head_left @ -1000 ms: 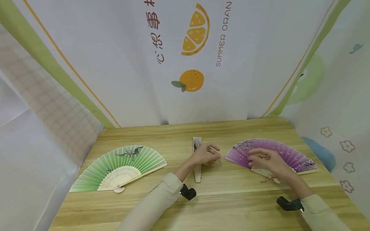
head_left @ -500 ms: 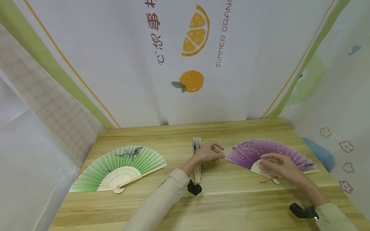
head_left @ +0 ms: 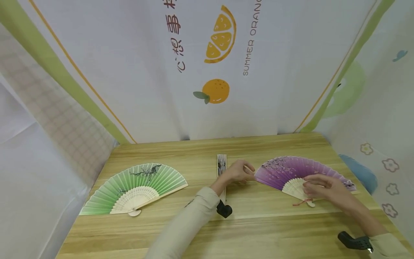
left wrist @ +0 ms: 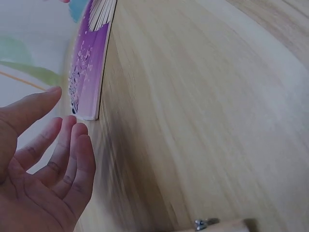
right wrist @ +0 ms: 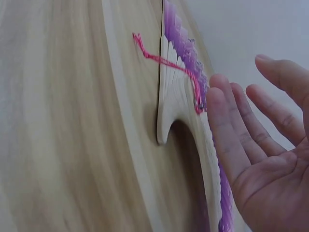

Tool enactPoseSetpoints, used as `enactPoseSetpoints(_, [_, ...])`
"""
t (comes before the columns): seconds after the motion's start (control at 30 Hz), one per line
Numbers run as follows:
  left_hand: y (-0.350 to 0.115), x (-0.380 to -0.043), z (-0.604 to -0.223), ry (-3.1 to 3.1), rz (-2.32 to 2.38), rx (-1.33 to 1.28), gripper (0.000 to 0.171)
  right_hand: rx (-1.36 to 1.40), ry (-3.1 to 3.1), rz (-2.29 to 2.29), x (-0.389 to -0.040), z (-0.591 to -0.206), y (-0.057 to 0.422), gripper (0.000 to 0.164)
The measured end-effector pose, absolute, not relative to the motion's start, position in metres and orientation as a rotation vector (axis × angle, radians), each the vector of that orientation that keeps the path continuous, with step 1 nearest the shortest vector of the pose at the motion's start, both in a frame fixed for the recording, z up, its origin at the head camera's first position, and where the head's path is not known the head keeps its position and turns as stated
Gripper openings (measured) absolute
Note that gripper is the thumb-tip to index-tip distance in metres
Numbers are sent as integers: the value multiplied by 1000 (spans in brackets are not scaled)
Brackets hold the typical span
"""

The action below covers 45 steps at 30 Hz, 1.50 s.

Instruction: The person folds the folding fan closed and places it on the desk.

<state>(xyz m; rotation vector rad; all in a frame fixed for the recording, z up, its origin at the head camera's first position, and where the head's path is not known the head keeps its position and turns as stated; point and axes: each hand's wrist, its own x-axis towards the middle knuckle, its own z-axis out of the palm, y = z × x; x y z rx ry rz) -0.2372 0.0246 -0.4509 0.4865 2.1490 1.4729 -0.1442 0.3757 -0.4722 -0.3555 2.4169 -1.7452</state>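
Observation:
A spread purple folding fan (head_left: 284, 169) with a blossom print and pale ribs lies on the right of the wooden table. My left hand (head_left: 238, 172), fingers loosely bent and holding nothing, is at the fan's left tip; the left wrist view shows the fingertips close to that corner. Over the fan's right half hovers my right hand (head_left: 330, 189), thumb and fingers apart with nothing between them. It hides part of the ribs and purple leaf. From the fan's pivot trails a red cord (right wrist: 164, 61). Partly under my left forearm lies a closed folding fan (head_left: 221, 163).
A spread green folding fan (head_left: 145, 176) lies on the left of the wooden table (head_left: 258, 233). Behind the table hangs a white cloth (head_left: 145, 90) printed with oranges. Pale printed cloths also hang at both sides.
My right hand has moved right and toward me, uncovering the fan's ribs. My left hand has moved right, to the purple fan's left tip. The fans stay where they were.

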Motion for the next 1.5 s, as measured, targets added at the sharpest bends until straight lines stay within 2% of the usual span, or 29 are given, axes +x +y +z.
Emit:
enactPoseSetpoints(0.33, [31,-237,-449,2202,1405,487,31,-401,2391,-1756,-135,-472,387,35])
enactPoseSetpoints(0.6, [33,-236,-447,2265,1353,462,29,-288,2453,-1689,-127,-473,400,38])
enactPoseSetpoints(1.13, [31,-239,-463,2578,1116,570,24,-215,2346,-1813,-117,-479,418,25])
enactPoseSetpoints(1.5, [28,-246,-475,2626,1105,606,17,-322,2053,-2031,-107,-486,435,23])
